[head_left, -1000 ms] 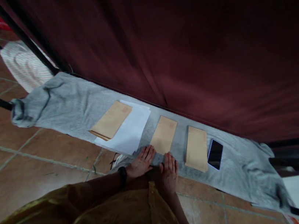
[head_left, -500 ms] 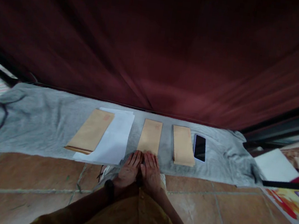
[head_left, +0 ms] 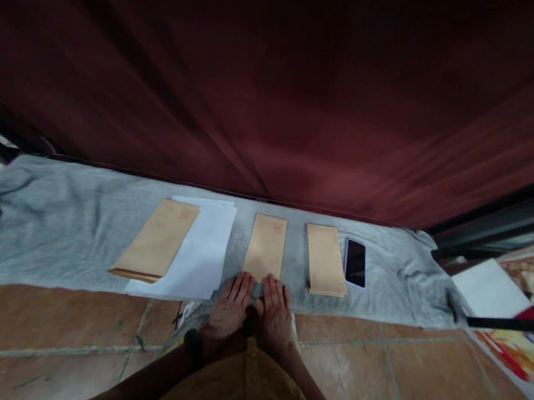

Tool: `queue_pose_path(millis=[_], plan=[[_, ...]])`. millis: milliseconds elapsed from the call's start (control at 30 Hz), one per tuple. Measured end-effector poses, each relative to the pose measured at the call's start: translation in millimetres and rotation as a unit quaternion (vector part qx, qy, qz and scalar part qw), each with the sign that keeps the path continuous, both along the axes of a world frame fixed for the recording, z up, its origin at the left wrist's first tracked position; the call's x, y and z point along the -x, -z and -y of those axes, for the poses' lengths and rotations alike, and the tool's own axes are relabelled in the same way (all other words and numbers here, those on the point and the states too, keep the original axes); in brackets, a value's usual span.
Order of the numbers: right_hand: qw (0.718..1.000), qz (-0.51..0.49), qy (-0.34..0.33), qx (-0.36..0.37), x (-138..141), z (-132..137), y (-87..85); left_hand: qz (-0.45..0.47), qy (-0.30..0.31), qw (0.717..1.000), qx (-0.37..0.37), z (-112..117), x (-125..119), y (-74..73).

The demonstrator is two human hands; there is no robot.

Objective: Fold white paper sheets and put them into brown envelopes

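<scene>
One brown envelope (head_left: 266, 246) lies in the middle of a grey cloth (head_left: 79, 226), its near end under my fingertips. My left hand (head_left: 233, 301) rests flat at that end's left corner, fingers stretched out. Beside it, my right hand (head_left: 276, 307) lies flat at the right corner, its fingers also straight. To the left, a stack of brown envelopes (head_left: 158, 238) overlaps several white paper sheets (head_left: 205, 251). Another pile of brown envelopes (head_left: 325, 261) is to the right, with a dark-screened phone (head_left: 356, 263) next to it.
A dark red curtain (head_left: 280, 109) hangs behind the cloth-covered surface. Terracotta floor tiles (head_left: 55, 322) show below its front edge. At the far right are a white sheet-like item (head_left: 490, 291), a dark bar (head_left: 518, 324) and a colourful printed package (head_left: 523, 358).
My hands have drawn slightly toward me and a little apart, so more of the middle envelope's near end shows. The view has shifted slightly.
</scene>
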State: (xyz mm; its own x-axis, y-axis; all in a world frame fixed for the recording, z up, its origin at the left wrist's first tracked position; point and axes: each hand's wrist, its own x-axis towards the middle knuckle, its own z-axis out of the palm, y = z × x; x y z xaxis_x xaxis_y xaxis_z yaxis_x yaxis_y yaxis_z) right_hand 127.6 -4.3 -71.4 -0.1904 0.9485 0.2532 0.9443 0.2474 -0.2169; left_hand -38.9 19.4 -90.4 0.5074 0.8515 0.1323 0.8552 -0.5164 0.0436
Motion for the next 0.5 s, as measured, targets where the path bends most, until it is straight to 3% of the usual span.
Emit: queue_pose_path(millis=[267,500], plan=[[0.999,-0.004,0.035,0.003,-5.8,6.7,-2.1,-0.003,-0.013,1.000,0.015,-0.1,2.4,-10.6],[0.999,-0.005,0.044,-0.002,-11.8,7.1,7.9,0.033,-0.029,0.999,-0.012,2.4,-0.2,-11.4]])
